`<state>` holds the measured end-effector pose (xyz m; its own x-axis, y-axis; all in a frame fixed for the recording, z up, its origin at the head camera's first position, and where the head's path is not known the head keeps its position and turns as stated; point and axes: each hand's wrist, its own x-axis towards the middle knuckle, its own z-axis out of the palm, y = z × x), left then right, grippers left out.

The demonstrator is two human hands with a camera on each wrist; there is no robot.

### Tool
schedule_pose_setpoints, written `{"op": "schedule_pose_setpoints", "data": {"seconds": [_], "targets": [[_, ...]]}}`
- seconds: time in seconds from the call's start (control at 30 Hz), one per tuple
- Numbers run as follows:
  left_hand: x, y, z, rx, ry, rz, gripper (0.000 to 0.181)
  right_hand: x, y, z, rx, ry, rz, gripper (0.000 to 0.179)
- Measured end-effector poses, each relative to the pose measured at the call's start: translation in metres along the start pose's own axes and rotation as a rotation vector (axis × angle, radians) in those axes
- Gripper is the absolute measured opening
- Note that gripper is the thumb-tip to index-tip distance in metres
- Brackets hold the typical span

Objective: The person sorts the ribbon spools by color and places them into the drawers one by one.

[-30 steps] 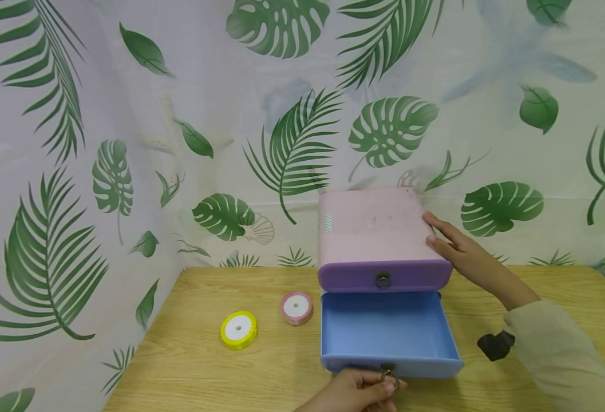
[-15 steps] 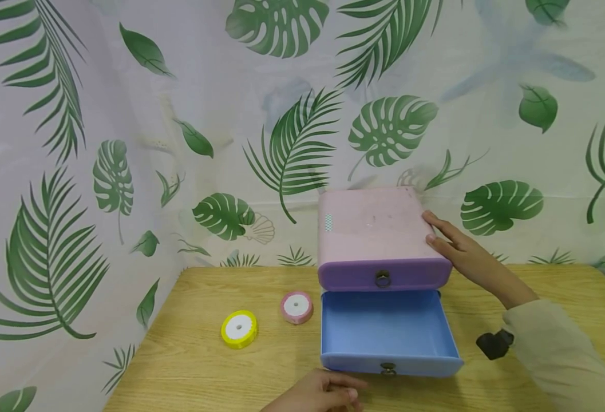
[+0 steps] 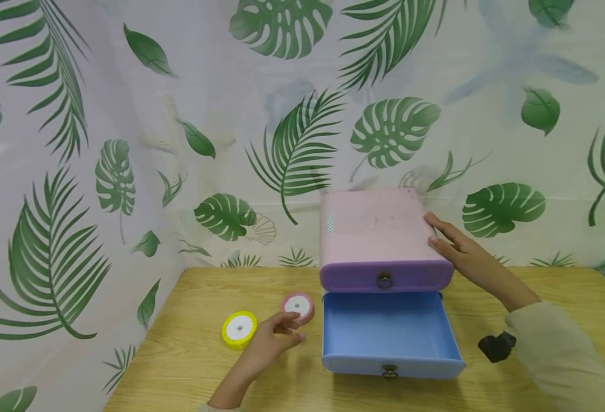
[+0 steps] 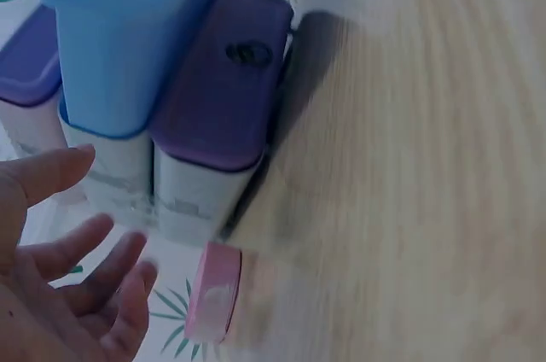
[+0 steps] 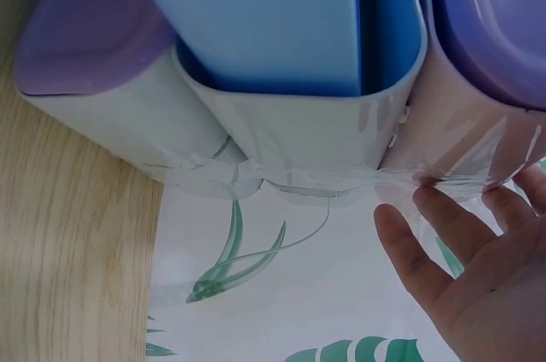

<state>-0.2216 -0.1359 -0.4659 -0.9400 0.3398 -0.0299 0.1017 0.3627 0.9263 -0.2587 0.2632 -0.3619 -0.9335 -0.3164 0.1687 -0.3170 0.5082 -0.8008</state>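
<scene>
While the right hand (image 3: 462, 254) rests, fingers extended, against the drawer unit (image 3: 374, 226), the person's left hand (image 3: 268, 345), loosely spread and gripping nothing, hovers at the pink spool (image 3: 299, 302), just left of the pulled-out blue drawer (image 3: 356, 364). Apparent step: approach; grasping would require thumb and fingers to close on its rim. Fingertips mask the spool's near edge; the left sleeve (image 3: 217, 408) is cut off below.

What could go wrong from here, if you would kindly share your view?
The left grip is close to both the yellow spool and the pink spool, so it might nudge either aside.
The blue drawer juts out, so the left arm could bump it.
The right grip rests against the cabinet; too hard a push might shift it.
</scene>
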Motion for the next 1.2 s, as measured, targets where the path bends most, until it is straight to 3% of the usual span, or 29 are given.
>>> {"op": "schedule_pose_setpoints", "data": {"seconds": [0.13, 0.3, 0.4, 0.6, 0.77, 1.2], "targets": [[0.017, -0.006, -0.001, 0.137, 0.167, 0.036, 0.063, 0.001, 0.000, 0.001, 0.000, -0.003, 0.006, 0.064], [0.034, -0.020, 0.000, 0.312, 0.255, 0.039, 0.076, 0.002, 0.000, 0.003, 0.004, 0.001, 0.016, 0.064], [0.040, -0.028, 0.000, 0.380, 0.260, 0.019, 0.086, 0.001, 0.001, 0.004, 0.012, -0.002, 0.009, 0.064], [0.048, -0.038, -0.001, 0.453, 0.206, -0.026, 0.099, -0.001, 0.000, 0.003, -0.003, 0.011, 0.008, 0.064], [0.052, -0.039, -0.002, 0.503, 0.192, -0.053, 0.094, -0.001, 0.000, 0.001, -0.005, 0.014, 0.009, 0.064], [0.063, -0.040, 0.004, 0.557, 0.254, -0.069, 0.076, -0.002, -0.001, 0.000, -0.016, 0.020, 0.013, 0.063]]}}
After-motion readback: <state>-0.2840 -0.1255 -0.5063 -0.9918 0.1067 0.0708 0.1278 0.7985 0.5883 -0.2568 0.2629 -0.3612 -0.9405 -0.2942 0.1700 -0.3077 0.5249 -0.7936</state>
